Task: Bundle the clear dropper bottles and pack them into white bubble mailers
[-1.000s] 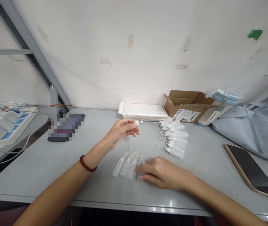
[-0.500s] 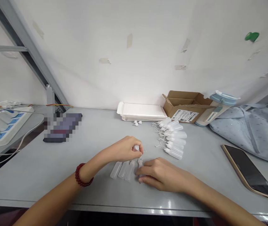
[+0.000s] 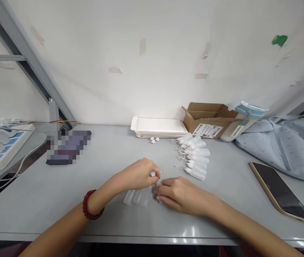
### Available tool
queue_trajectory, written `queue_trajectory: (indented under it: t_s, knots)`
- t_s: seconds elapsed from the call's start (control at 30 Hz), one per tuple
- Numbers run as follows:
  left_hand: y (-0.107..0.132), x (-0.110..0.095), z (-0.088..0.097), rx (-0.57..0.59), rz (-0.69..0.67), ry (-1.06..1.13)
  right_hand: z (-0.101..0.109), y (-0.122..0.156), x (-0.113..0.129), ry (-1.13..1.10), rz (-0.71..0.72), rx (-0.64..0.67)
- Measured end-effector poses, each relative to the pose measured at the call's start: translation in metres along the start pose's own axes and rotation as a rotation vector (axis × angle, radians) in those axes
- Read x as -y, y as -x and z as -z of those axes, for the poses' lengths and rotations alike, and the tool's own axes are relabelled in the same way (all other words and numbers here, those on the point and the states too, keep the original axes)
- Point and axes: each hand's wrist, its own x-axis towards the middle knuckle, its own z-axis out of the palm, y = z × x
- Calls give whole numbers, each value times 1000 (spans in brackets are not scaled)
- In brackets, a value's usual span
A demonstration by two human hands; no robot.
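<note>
My left hand [image 3: 138, 174], with a dark red bead bracelet on its wrist, is closed in a pinch on a small white cap [image 3: 152, 174]. A thin white strand [image 3: 162, 171] shows just beyond its fingertips. My right hand [image 3: 177, 194] is closed around a small clear plastic bottle [image 3: 159, 183] lying on the table, mostly hidden by the fingers. The left fingertips are close to this bottle's top; I cannot tell if they touch. Just left of it lie three clear bottles [image 3: 137, 197], side by side, their tops under my left hand.
Several bottles with white tops and thin strands [image 3: 198, 152] lie right of centre. Small white caps [image 3: 154, 140] sit before a stack of white cartons [image 3: 159, 125]. Behind are an open cardboard box [image 3: 207, 121] and a cup [image 3: 241, 123]; a phone [image 3: 281, 192] lies at right.
My left hand has dropped slightly towards the bottle in my right hand, the white cap still in its fingers. The view has shifted a little; my right hand stays on the bottle.
</note>
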Motion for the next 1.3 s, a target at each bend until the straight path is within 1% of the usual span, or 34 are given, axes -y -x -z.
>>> queue_trajectory:
  t_s: [0.2,0.43,0.57,0.7,0.8,0.97,1.17,1.3]
  knots:
    - [-1,-5,3,-52,26,32,-3,0,0,198,-27,-45]
    - [1,-8,4,-66,109,41,-8,-1,-4,372,-40,-171]
    - [1,-7,2,-91,126,60,-14,-1,-9,473,-43,-237]
    - [0,-10,5,-112,136,87,-19,-2,-14,534,-37,-291]
    - [-1,-15,8,-146,133,122,-18,-2,-16,611,-20,-362]
    - [-2,-16,10,-240,150,185,-12,-2,-20,771,13,-540]
    - [-5,-17,6,-289,122,269,-11,-4,-30,803,-26,-688]
    - [-5,-19,10,-310,125,325,-12,-5,-34,787,-21,-732]
